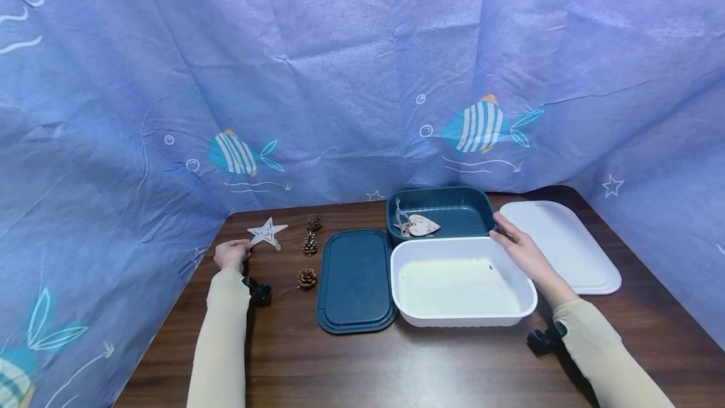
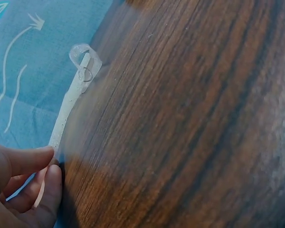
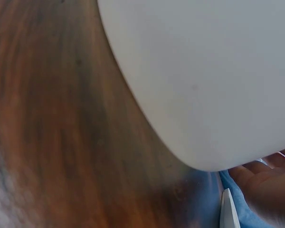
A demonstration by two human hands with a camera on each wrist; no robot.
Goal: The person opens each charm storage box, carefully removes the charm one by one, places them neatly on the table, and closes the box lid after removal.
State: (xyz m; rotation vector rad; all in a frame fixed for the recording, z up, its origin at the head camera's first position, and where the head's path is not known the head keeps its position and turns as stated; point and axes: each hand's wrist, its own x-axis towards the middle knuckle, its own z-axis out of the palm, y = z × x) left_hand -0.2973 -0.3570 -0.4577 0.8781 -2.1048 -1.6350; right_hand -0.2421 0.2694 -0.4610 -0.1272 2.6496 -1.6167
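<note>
At the table's left, my left hand (image 1: 232, 253) pinches one point of a white star ornament (image 1: 267, 232) between thumb and fingers. In the left wrist view the star (image 2: 65, 111) shows edge-on, with a clear ribbon loop (image 2: 95, 64) at its far tip. My right hand (image 1: 523, 257) lies along the far right corner of a white rectangular dish (image 1: 464, 320), its fingers straight and reaching toward the dark blue dish (image 1: 447, 194) behind. In the right wrist view, part of the right hand (image 3: 268, 185) shows beside the white dish (image 3: 204, 85).
A heart ornament (image 1: 423, 225) lies in the dark blue dish. Left of the dishes is a dark blue lid (image 1: 358, 282). Three pine cones (image 1: 309, 243) form a rough column between lid and star. A white lid (image 1: 561, 244) lies at the right. Behind hangs a blue curtain (image 1: 351, 80).
</note>
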